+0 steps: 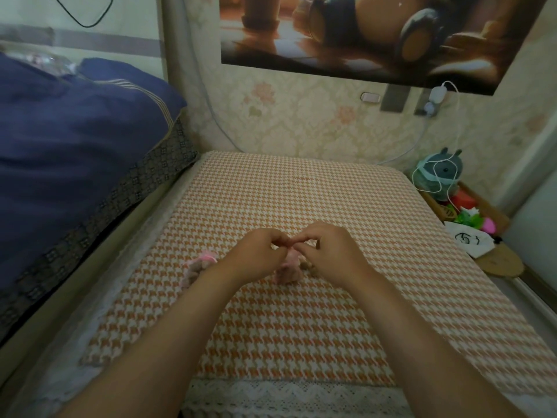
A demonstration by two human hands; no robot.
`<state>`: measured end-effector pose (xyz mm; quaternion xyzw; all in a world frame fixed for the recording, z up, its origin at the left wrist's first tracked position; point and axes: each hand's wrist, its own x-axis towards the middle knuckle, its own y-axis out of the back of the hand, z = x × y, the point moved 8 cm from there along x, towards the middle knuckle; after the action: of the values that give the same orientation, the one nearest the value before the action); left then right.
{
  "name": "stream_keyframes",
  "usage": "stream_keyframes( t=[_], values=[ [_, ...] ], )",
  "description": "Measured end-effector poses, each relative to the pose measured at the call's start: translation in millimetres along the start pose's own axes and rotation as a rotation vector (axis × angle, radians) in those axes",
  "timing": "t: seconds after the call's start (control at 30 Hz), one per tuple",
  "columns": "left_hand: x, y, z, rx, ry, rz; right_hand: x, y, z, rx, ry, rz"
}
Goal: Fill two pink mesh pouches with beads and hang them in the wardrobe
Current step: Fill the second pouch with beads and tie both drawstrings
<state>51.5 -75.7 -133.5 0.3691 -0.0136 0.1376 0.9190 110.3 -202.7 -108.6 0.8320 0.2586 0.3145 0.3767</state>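
At centre frame, on the houndstooth cloth, both hands meet above a pink pouch. The left hand and right hand are each pinched shut at the pouch's top, fingertips nearly touching one another; whether they grip a drawstring or the mesh itself cannot be told. This pouch stands roughly upright, long axis vertical, mouth pointing up into the fingers, base resting on the cloth. A few brownish beads lie just right of it, partly hidden by the right wrist.

A second pouch lies left of centre, beside the left forearm, long axis running diagonally, gathered pink mouth toward the upper right. It appears filled; contents blurred.

At left of the frame, a blue quilt. At right edge, a plush toy with a white cable draped over it.
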Motion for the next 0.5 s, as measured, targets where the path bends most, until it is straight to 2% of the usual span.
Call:
stream_keyframes(
  t=[0.13, 0.33, 0.5],
  values=[
    [4, 0, -2, 0.042, 0.011, 0.010, 0, 12, 19, -0.010, -0.077, 0.023],
    [5, -1, -2, 0.033, 0.023, 0.022, -11, 0, 50, -0.215, -0.249, -0.170],
    [5, -3, -1, -0.020, 0.031, 0.015, -14, -14, 53, -0.316, -0.262, -0.254]
  ],
)
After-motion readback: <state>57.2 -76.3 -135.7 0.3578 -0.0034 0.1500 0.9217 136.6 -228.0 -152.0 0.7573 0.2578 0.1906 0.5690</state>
